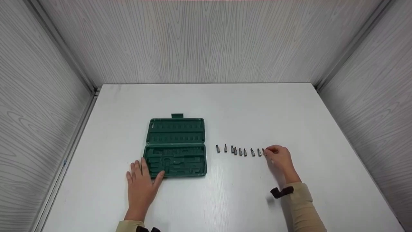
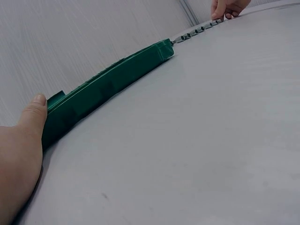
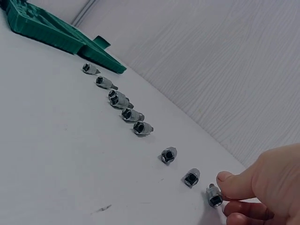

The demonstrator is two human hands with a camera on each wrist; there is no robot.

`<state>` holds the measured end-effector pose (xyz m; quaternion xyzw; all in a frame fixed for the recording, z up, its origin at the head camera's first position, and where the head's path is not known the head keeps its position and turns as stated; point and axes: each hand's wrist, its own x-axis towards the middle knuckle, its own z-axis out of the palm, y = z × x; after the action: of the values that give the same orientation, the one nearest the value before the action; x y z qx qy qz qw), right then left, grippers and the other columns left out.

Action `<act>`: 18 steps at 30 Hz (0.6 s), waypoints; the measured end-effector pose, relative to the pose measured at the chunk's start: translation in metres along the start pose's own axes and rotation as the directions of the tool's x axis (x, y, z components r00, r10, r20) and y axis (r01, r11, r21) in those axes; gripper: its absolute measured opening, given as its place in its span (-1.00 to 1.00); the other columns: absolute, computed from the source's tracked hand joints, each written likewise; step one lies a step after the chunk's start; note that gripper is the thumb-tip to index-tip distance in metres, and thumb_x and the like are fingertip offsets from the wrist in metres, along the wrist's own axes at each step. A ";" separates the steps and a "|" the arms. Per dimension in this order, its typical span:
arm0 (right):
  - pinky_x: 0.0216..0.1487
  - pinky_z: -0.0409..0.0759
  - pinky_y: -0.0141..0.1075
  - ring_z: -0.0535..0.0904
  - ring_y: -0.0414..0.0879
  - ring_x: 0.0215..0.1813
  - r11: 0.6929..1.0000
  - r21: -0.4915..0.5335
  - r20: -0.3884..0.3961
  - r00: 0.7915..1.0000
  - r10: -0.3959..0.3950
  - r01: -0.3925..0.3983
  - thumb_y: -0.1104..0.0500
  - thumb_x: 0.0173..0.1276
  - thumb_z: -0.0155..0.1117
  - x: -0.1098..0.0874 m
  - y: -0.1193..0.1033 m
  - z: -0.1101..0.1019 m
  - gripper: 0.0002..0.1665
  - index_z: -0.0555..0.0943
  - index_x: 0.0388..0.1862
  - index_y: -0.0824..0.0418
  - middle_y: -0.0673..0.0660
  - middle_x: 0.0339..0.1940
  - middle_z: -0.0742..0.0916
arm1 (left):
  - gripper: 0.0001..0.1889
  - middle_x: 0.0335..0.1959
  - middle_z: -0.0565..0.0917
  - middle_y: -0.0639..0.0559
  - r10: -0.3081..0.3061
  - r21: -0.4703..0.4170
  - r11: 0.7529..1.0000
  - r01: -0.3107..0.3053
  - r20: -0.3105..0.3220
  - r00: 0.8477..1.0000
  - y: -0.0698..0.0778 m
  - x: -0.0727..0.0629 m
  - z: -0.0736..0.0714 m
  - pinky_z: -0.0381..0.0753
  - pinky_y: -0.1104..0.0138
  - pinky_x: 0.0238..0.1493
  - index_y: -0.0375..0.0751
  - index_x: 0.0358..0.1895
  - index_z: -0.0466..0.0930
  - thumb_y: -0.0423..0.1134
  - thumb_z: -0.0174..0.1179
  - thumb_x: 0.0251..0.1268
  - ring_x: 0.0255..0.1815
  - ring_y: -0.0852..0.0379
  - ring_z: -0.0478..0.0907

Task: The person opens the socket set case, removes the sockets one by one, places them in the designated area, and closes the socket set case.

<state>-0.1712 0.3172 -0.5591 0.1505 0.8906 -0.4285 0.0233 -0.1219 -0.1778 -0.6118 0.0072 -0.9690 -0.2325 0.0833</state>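
Observation:
My left hand [image 1: 140, 187] lies at the near left corner of an open green plastic tool case [image 1: 175, 143], its fingers extended along the side and its thumb on the front edge. In the left wrist view, the thumb [image 2: 35, 110] touches the case wall. Far to the right, my right hand [image 1: 280, 158] pinches a small metal bit socket [image 3: 214, 196] between thumb and fingers at the end of a row. Other bit sockets [image 3: 191, 177] lie to its left, square drive holes facing the right wrist camera. The held one's tip is partly hidden by the thumb.
The row of several bit sockets [image 1: 240, 151] runs from near the case's right side toward my right hand. Moulded slots show in the case's tray and lid. A white table [image 1: 225, 199] carries everything, with wood-grain panels [image 1: 206, 42] at the back and both sides.

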 end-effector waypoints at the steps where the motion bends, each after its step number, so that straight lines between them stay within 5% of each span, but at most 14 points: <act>1: -0.32 0.50 -0.30 0.54 0.00 -0.24 1.000 0.013 -0.007 1.000 -0.002 0.002 0.12 0.31 0.23 -0.001 -0.001 -0.001 -0.68 0.62 -0.09 0.33 0.21 -0.23 0.65 | 0.03 0.40 -0.02 -0.43 0.001 -0.002 1.000 -0.001 0.000 1.000 0.000 0.000 0.000 -0.24 -0.14 0.32 -0.34 0.46 -0.18 0.41 -0.14 0.20 0.43 -0.30 -0.18; 7: -0.28 0.49 -0.31 0.53 -0.01 -0.19 0.999 0.032 -0.029 0.999 -0.022 0.023 0.09 0.31 0.24 -0.004 -0.008 -0.007 -0.65 0.61 -0.05 0.30 0.21 -0.18 0.65 | 0.03 0.40 -0.03 -0.43 0.000 -0.004 1.000 0.001 0.009 1.000 -0.001 0.001 -0.001 -0.25 -0.14 0.32 -0.35 0.46 -0.19 0.42 -0.14 0.20 0.43 -0.30 -0.20; 18: -0.29 0.52 -0.38 0.53 -0.05 -0.23 0.967 0.137 0.023 0.975 -0.221 0.216 0.14 0.31 0.25 -0.014 -0.038 0.002 -0.64 0.59 0.00 0.34 0.19 -0.17 0.65 | 0.02 0.39 -0.01 -0.44 0.010 -0.003 1.000 -0.010 -0.008 1.000 -0.001 0.000 0.000 -0.23 -0.14 0.32 -0.37 0.45 -0.17 0.41 -0.13 0.20 0.43 -0.30 -0.18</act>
<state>-0.1685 0.2897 -0.5290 0.0447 0.8704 -0.4901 -0.0173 -0.1223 -0.1785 -0.6121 0.0033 -0.9683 -0.2337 0.0883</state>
